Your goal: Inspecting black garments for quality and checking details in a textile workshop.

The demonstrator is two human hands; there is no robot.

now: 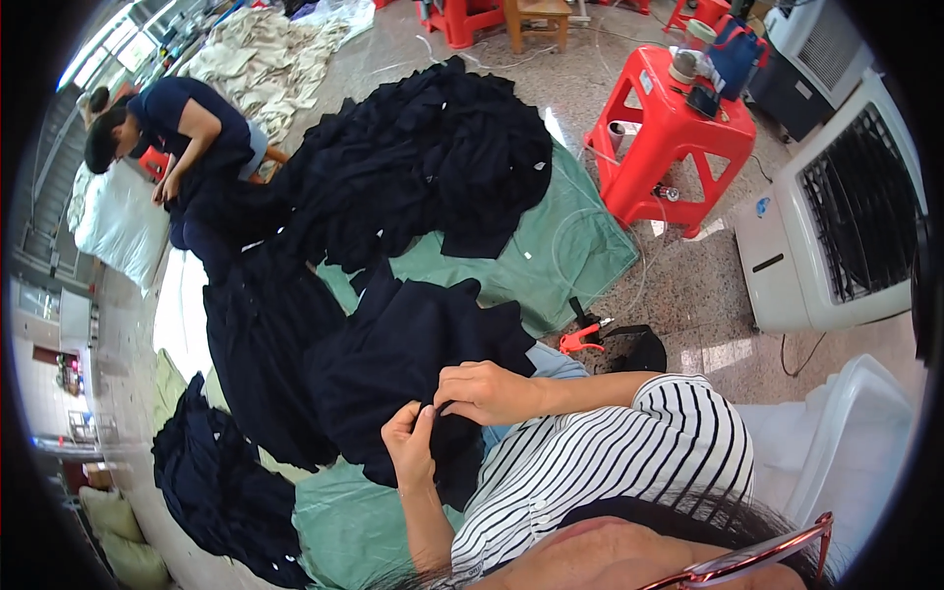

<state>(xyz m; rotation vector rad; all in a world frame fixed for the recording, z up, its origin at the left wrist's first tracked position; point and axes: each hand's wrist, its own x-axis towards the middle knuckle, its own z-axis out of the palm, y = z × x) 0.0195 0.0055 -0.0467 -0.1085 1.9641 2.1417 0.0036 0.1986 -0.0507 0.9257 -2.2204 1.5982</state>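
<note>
Both hands meet at the edge of a dark navy garment (pixel 393 344) spread over my lap. My left hand (pixel 409 442) pinches a bit of the cloth between thumb and forefinger. Just right of it, my right hand (pixel 484 391) is closed with its fingertips on the same edge, nearly touching the left thumb. Any small item between the fingertips is too small to make out. More dark cloth (pixel 265 354) runs from my lap toward the far left, and a large heap of dark garments (pixel 423 147) lies beyond on a green sheet (pixel 580 236).
A person (pixel 197 128) sits at the far left, bent over dark cloth. Right of the heap stands a red stool (pixel 669 128) with jars and tools. An orange-handled tool (pixel 582 339) lies on the floor near a white air cooler (pixel 836 226). Another dark pile (pixel 221 482) lies left.
</note>
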